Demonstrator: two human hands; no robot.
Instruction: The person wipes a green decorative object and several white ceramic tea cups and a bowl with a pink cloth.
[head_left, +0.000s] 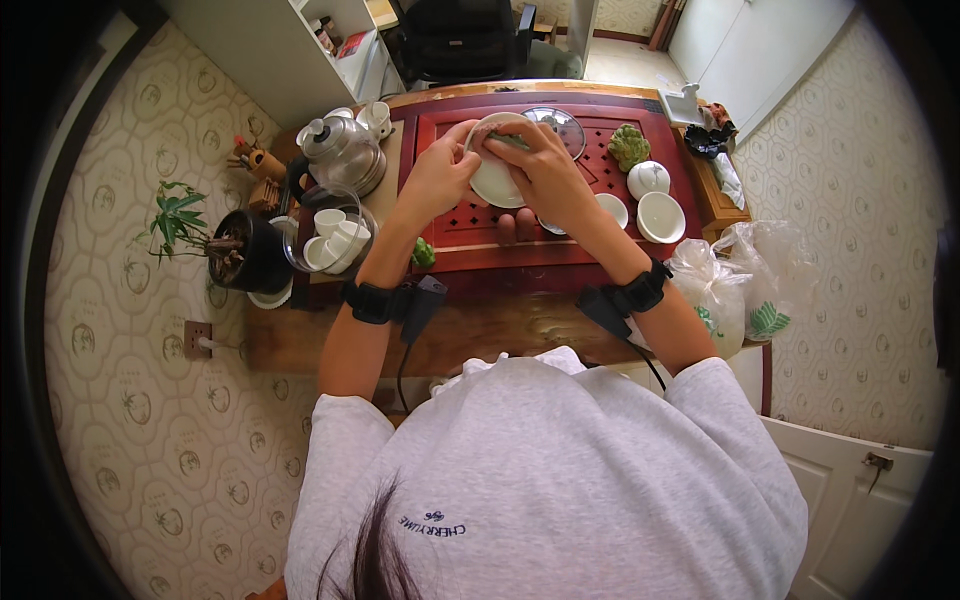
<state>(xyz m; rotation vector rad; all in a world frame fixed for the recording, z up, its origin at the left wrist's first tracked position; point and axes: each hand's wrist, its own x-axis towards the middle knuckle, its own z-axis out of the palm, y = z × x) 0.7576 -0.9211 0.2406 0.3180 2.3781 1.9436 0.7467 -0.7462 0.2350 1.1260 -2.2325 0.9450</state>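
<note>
Over the red-brown wooden tea tray (480, 247), both my hands are at a white saucer (499, 180), tilted with its face towards me. My left hand (441, 176) grips its left rim between thumb and fingers. My right hand (546, 161) has its fingers curled over the upper right of the dish. Something greyish shows under those fingers, too covered to name. Below the saucer stand two small brown rounded pieces (516, 226). Beside my right forearm are a white cup (613, 208) and a white bowl (661, 217). Behind my right hand lies a round glass lid (574, 135).
At left are a metal kettle (341, 154), a clear bowl (296, 251) of white cups and a potted plant (244, 251). A green figurine (630, 146) and a white lidded vessel (649, 180) stand right. Plastic bags (712, 289) sit at the right edge; a small green figurine (423, 253) is by my left forearm.
</note>
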